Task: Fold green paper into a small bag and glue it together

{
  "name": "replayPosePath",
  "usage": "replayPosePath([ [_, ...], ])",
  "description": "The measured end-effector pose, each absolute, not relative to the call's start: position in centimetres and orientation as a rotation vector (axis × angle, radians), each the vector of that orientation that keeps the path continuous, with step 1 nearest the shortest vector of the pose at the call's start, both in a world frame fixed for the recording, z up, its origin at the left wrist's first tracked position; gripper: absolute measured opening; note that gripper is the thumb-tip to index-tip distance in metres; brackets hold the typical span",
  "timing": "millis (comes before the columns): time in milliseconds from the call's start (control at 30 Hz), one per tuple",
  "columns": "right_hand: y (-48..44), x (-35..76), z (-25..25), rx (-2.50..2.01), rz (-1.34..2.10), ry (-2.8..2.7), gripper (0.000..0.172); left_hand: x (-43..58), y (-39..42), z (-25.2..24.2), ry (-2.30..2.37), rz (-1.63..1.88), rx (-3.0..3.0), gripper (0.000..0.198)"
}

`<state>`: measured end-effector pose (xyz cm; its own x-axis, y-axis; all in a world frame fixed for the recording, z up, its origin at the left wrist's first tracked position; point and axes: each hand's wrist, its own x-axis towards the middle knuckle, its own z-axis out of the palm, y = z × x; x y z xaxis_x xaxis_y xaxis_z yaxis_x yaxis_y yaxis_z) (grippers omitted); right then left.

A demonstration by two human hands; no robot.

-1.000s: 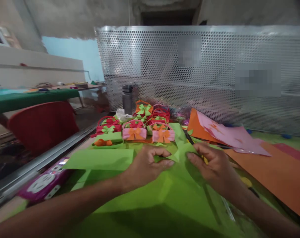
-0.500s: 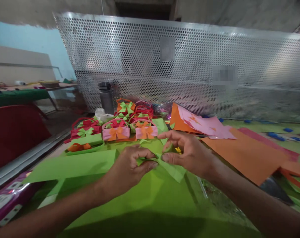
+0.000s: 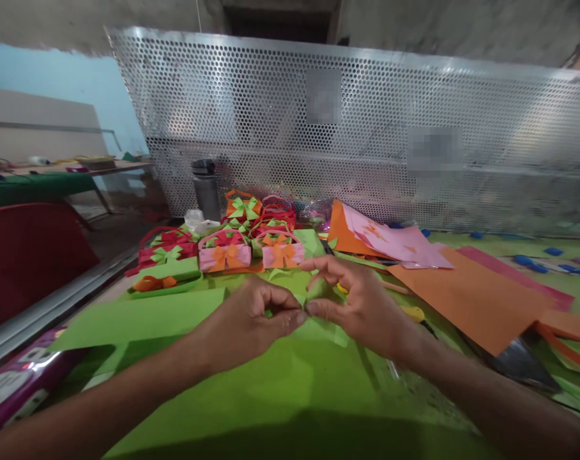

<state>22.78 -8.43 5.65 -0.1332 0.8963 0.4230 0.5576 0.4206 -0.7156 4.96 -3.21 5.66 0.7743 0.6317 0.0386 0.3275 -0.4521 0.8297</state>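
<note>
A light green paper piece (image 3: pixel 321 330), folded or bow-like, is pinched between my two hands above the green table surface. My left hand (image 3: pixel 254 317) has thumb and index finger closed on its left side. From the right, my right hand (image 3: pixel 354 297) grips it between thumb and bent fingers, the fingertips of both hands almost touching. Much of the paper is covered by the fingers. Just beyond stand small paper bags with bows: a pink one with an orange bow (image 3: pixel 276 254) and another pink bag (image 3: pixel 223 257) to its left.
Green card (image 3: pixel 146 316) lies at left beside a purple package (image 3: pixel 24 383). Orange sheets (image 3: pixel 481 300) and pink sheets (image 3: pixel 398 239) spread at right, near a yellow-handled tool (image 3: pixel 413 313). A dark bottle (image 3: pixel 206 191) stands before the perforated metal panel (image 3: pixel 271 96).
The green paper has turned between my fingers, and its lower right flap shows less. My right hand has shifted slightly left, uncovering the yellow-handled tool.
</note>
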Motion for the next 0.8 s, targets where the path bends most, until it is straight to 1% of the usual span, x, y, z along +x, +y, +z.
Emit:
replayPosePath([
  [67,-8.6,22.8,5.4,-1.239,0.253,-1.822,0.032,4.9,-3.1,5.5,0.749,0.467,1.993,0.03],
  [167,-8.7,23.0,4.9,-1.185,-0.191,-1.864,0.028,4.7,-2.8,5.1,0.799,0.659,1.776,0.028],
  [267,-8.5,23.2,4.3,-1.155,-0.465,-1.969,0.02,4.6,-2.4,4.6,0.785,0.78,1.542,0.026],
  [367,-8.2,23.1,3.4,-1.159,-0.515,-2.022,0.016,4.6,-2.3,4.1,0.808,0.787,1.435,0.024],
  [567,-7.9,23.1,1.8,-1.198,-0.454,-2.075,0.018,4.5,-2.0,3.9,0.787,0.828,1.341,0.023],
  [700,-7.8,23.1,1.1,-1.24,-0.473,-2.056,0.022,4.3,-2.2,4.7,0.807,0.865,1.507,0.022],
  [800,-7.5,23.1,0.4,-1.264,-0.41,-2.061,0.019,4.5,-2.6,4.9,0.813,0.814,1.616,0.023],
])
